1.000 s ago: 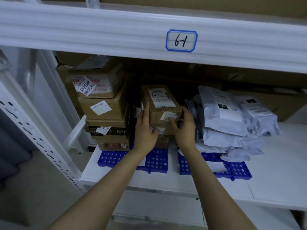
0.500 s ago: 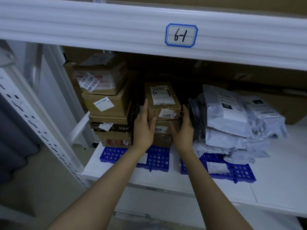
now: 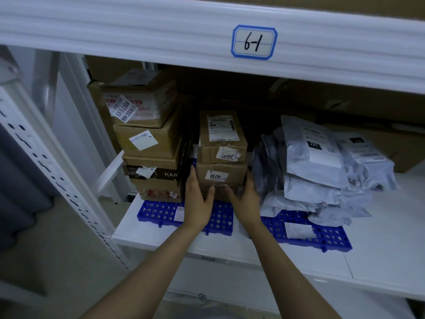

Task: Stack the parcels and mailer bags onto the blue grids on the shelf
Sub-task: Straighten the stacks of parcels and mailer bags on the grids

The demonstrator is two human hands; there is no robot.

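Observation:
A middle stack of brown parcels stands on the left blue grid (image 3: 161, 212): a top parcel (image 3: 223, 137), a parcel labelled 4010 (image 3: 220, 173), and a low parcel (image 3: 218, 192) under it. My left hand (image 3: 197, 201) lies flat against the stack's left side at the bottom. My right hand (image 3: 246, 201) mirrors it on the right side, fingers straight. A taller stack of several cartons (image 3: 147, 134) stands just to the left. Grey mailer bags (image 3: 322, 171) are piled on the right blue grid (image 3: 326, 238).
The white shelf (image 3: 379, 261) carries both grids, with bare board at the right. The beam above bears a label 6-1 (image 3: 254, 42). A perforated white upright (image 3: 46, 169) runs down at the left. Large cartons (image 3: 345, 100) line the shelf's back.
Both hands have slid down from the top parcel to the bottom of the middle stack. The view has shifted slightly.

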